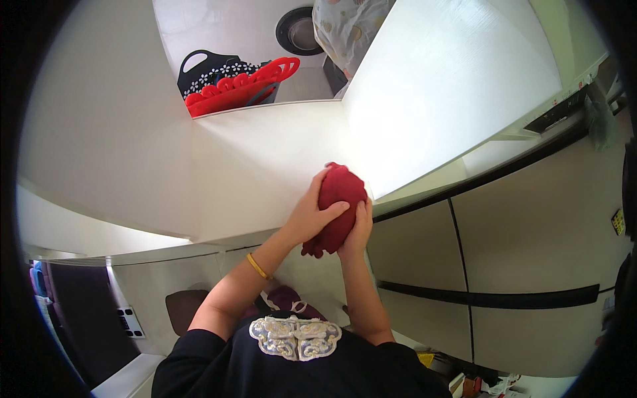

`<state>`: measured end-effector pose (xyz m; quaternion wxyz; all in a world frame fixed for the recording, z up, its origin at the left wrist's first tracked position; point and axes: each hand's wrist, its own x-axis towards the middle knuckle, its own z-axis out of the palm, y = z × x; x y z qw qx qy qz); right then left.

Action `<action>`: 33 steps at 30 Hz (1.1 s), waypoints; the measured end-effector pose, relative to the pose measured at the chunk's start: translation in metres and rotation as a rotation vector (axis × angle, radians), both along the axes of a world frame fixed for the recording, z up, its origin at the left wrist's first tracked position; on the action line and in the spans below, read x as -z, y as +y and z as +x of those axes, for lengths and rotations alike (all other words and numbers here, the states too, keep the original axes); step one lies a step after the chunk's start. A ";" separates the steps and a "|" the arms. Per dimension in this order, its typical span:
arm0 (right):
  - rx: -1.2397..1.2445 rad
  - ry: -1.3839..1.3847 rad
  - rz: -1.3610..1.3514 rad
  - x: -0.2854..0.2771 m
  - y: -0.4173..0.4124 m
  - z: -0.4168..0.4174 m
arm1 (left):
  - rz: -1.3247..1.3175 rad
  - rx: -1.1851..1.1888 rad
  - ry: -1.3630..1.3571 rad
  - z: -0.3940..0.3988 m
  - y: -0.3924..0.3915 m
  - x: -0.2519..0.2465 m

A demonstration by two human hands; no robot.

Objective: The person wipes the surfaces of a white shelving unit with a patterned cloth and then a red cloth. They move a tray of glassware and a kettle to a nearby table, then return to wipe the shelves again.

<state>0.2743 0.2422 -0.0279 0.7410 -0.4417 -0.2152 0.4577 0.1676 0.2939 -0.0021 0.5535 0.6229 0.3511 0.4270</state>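
Note:
A dark red bundle of soft cloth (341, 191) with ruffled ends is held between my two hands, over the front part of a white shelf (254, 149). My left hand (311, 214) grips its left side, the thumb lying across the front. Around the lower right side my right hand (359, 231) is wrapped, its fingers partly hidden by the cloth. A yellow bangle (258, 266) circles my left wrist.
Behind the shelf stand a red basket (224, 99) and a black bag with white flowers (209, 74). A patterned plastic bag (343, 30) hangs near a round dark fixture (300, 31). White panels flank the shelf; grey cabinet doors (418, 248) are at right.

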 end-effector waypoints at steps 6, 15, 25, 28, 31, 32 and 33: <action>0.463 -0.714 0.410 -0.059 -0.038 0.018 | 0.316 -0.180 -0.685 0.057 0.037 -0.131; 0.303 -0.744 -0.132 0.001 -0.112 0.041 | 0.567 -0.271 -0.296 0.123 0.062 -0.085; 0.012 -1.551 0.216 -0.022 0.017 -0.032 | 0.469 -0.166 0.670 -0.032 0.032 0.023; -0.071 -1.810 0.162 -0.011 0.058 -0.043 | 0.364 -0.305 0.905 -0.102 0.009 0.009; 0.110 -1.609 0.082 -0.010 0.120 -0.034 | 0.355 -0.392 0.532 -0.178 -0.051 0.003; 0.255 -1.644 0.055 -0.007 0.141 -0.040 | 0.319 -0.330 0.457 -0.202 -0.076 0.002; 0.253 -1.715 -0.078 -0.004 0.159 -0.048 | 0.207 -0.347 0.415 -0.221 -0.104 0.002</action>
